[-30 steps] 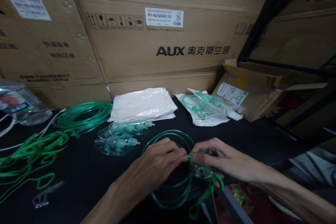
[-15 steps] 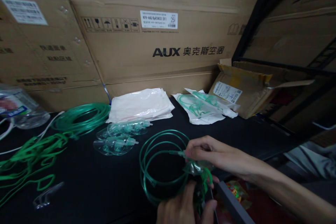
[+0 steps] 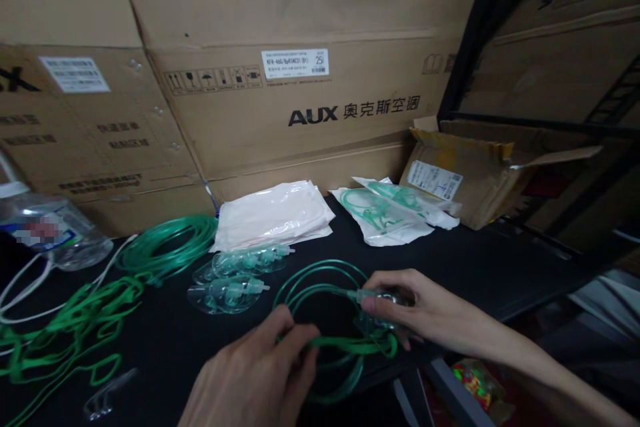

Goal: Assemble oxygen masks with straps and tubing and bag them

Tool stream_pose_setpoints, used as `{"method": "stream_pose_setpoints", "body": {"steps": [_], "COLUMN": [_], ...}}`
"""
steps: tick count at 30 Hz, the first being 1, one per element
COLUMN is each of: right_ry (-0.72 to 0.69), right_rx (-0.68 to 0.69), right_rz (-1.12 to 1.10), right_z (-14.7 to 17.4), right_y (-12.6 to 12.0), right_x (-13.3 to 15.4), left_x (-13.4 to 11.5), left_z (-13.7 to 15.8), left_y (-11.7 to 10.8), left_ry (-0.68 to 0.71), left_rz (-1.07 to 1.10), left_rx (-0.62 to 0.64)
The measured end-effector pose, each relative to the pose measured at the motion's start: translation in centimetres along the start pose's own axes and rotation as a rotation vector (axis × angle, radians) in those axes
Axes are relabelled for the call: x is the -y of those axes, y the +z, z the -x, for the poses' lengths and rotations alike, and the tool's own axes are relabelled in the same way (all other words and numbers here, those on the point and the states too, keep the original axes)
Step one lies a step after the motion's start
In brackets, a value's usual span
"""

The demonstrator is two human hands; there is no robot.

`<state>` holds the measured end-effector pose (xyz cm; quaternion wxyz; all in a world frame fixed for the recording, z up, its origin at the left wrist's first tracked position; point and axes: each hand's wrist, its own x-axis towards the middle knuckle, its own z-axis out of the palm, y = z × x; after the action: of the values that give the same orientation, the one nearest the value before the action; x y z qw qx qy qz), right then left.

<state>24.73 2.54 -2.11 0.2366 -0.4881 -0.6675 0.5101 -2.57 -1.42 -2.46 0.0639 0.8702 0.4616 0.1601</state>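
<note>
The right hand (image 3: 411, 300) grips the clear mask (image 3: 371, 325) at its connector, near and right of centre; the left hand (image 3: 250, 370) pinches its green strap (image 3: 345, 345) above coiled tubing (image 3: 323, 287). The mask is probably light, flexible, slick; hold the stiffer connector. The far carton (image 3: 300, 10) reads "AUX", "KFR-46G".

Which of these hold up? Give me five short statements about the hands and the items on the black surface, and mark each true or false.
1. The right hand holds a clear mask. True.
2. The left hand holds a bottle. False: the left hand grips a green strap.
3. The packets with green contents lie left of the open carton. True.
4. The large green coil lies right of the white packets. False: the large green coil lies to their left.
5. Other clear masks lie in front of the white packets. True.
</note>
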Motion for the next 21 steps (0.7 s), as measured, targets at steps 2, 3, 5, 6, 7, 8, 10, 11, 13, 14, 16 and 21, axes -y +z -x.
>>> {"method": "stream_pose_setpoints", "body": {"steps": [2, 3, 5, 6, 7, 8, 10, 11, 13, 14, 16, 21], "right_ry": [-0.016, -0.02, -0.031, -0.04, -0.045, -0.042, -0.014, 0.002, 0.02, 0.02, 0.003, -0.091], "right_rx": [-0.058, -0.08, -0.118, -0.139, -0.159, -0.178, -0.216, -0.235, -0.299, -0.35, -0.48, -0.655], "right_rz": [0.078, 0.106, 0.116, 0.106, 0.093, 0.078, 0.055, 0.054, 0.084, 0.113, 0.178, 0.272], "right_z": [-0.1, -0.1, -0.3, -0.3, -0.3, -0.2, 0.2, 0.5, 1.4, 2.0, 3.3, 5.1], "right_y": [0.5, 0.7, 0.9, 0.9, 0.9, 0.8, 0.7, 0.7, 0.7, 0.7, 0.8, 0.8], "right_x": [-0.4, -0.5, -0.9, -1.1, -1.3, -1.6, -2.0, -2.2, -2.3, -2.3, -2.2, -1.7], "left_x": [0.6, 0.8, 1.4, 1.7, 1.8, 1.9, 1.5, 1.2, 0.4, 0.0, -0.5, -0.1], "left_z": [-1.9, -2.6, -3.5, -3.7, -3.8, -3.9, -4.2, -4.5, -5.4, -5.9, -6.8, -8.2], "left_y": [0.2, 0.8, 2.2, 2.9, 3.4, 3.8, 4.1, 4.0, 3.9, 3.8, 3.7, 3.2], "left_ry": [-0.023, -0.033, -0.012, 0.004, 0.007, -0.008, -0.067, -0.098, -0.143, -0.158, -0.186, -0.021], "left_rz": [-0.051, -0.071, -0.099, -0.113, -0.131, -0.154, -0.211, -0.238, -0.282, -0.298, -0.329, -0.334], "left_rx": [-0.039, -0.05, -0.062, -0.067, -0.074, -0.089, -0.124, -0.128, -0.087, -0.045, 0.029, 0.18]}}
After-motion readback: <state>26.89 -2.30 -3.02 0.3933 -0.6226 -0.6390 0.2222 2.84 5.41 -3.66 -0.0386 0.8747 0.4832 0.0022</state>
